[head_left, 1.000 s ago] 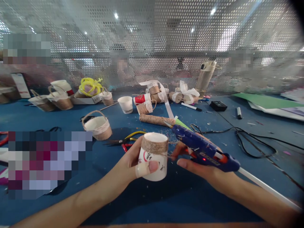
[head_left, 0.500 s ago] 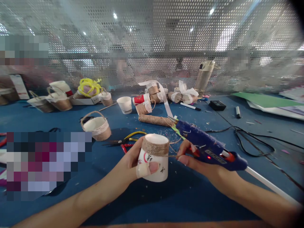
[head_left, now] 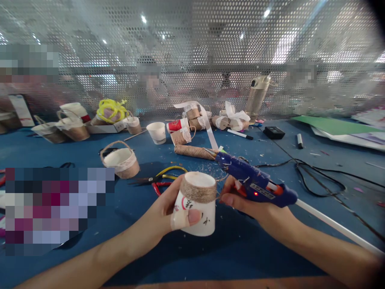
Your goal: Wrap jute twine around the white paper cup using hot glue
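Observation:
My left hand (head_left: 168, 210) is wrapped round a white paper cup (head_left: 198, 212) with a band of brown twine near its rim; a plaster covers the thumb. My right hand (head_left: 243, 200) grips a blue hot glue gun (head_left: 255, 182) just right of the cup, nozzle pointing up and left, a white glue stick trailing behind. A thin strand of twine runs from the cup's band to my right fingers.
On the blue table (head_left: 210, 257) lie scissors and pliers (head_left: 159, 180), a twine roll (head_left: 194, 151), a handled cup basket (head_left: 120, 160), more cups and baskets (head_left: 180, 130), a bottle (head_left: 255, 96), black cables (head_left: 315, 176), green paper (head_left: 333, 125). A perforated screen stands behind.
The cup and both hands have shifted slightly lower and right. The glue gun rose away from the cup, then came back down closer, its nozzle still off the cup.

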### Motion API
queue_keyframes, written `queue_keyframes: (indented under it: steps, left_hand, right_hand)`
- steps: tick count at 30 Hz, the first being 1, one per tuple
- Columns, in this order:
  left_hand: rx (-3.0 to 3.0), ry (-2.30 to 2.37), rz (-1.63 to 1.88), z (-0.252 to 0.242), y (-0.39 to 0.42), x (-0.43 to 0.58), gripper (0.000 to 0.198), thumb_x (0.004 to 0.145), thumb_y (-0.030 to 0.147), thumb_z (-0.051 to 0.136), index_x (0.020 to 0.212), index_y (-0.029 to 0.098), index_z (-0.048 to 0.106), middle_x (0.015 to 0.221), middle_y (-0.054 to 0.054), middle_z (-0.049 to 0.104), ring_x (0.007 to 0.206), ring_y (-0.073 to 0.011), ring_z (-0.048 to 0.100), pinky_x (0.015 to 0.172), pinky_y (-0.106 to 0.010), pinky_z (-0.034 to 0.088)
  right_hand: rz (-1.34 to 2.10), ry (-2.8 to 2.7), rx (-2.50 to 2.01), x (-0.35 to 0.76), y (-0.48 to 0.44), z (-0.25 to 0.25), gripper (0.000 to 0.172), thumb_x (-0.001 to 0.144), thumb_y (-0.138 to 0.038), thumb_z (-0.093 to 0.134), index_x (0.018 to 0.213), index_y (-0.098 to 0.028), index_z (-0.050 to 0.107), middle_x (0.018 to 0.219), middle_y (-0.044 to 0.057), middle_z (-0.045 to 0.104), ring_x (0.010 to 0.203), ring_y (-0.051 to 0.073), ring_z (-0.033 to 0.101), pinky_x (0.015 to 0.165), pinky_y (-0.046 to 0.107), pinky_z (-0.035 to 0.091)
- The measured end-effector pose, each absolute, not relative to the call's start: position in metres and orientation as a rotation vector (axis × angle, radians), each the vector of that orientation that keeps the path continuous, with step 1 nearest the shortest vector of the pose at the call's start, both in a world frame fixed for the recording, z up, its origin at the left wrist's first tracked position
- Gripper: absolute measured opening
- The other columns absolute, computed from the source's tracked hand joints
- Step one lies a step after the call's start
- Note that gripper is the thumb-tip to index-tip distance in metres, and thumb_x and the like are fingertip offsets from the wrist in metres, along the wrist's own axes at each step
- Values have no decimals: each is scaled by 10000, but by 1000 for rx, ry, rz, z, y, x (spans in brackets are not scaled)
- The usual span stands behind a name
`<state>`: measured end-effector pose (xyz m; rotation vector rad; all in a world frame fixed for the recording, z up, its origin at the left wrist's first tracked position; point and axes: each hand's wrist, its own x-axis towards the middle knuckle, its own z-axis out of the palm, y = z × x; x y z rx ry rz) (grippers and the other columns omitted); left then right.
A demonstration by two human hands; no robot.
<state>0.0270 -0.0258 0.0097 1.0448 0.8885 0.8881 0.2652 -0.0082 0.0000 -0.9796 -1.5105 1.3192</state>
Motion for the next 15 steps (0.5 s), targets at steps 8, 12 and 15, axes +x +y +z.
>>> queue_keyframes:
  steps: [8, 12, 15]
  left_hand:
    - [1086, 777, 834, -3, -21, 19, 648, 763, 461, 949, 1340, 322, 689, 1225, -49, 767, 1110, -277, 704, 856, -317, 568]
    - [1107, 730, 816, -9, -20, 15, 632, 792, 453, 931, 1358, 331, 676, 1230, -46, 758, 1084, -259, 706, 838, -299, 563]
    - [1108, 715, 783, -10, -22, 13, 659, 805, 424, 931, 1394, 346, 648, 1271, -44, 745, 1122, -261, 698, 876, -306, 559]
  right_hand:
    - [1331, -1519, -1005, 265, -10, 0, 150, 873, -307, 843, 802, -249, 725, 765, -68, 686, 701, 89, 599, 652, 202, 481]
    - [1399, -1558, -976, 264, -9, -1, 156, 909, -294, 807, 784, -251, 724, 767, -68, 723, 715, 97, 603, 682, 217, 482]
    - [1420, -1556, -955, 263, -8, -1, 178, 921, -294, 799, 767, -249, 722, 773, -66, 728, 726, 102, 606, 688, 224, 480]
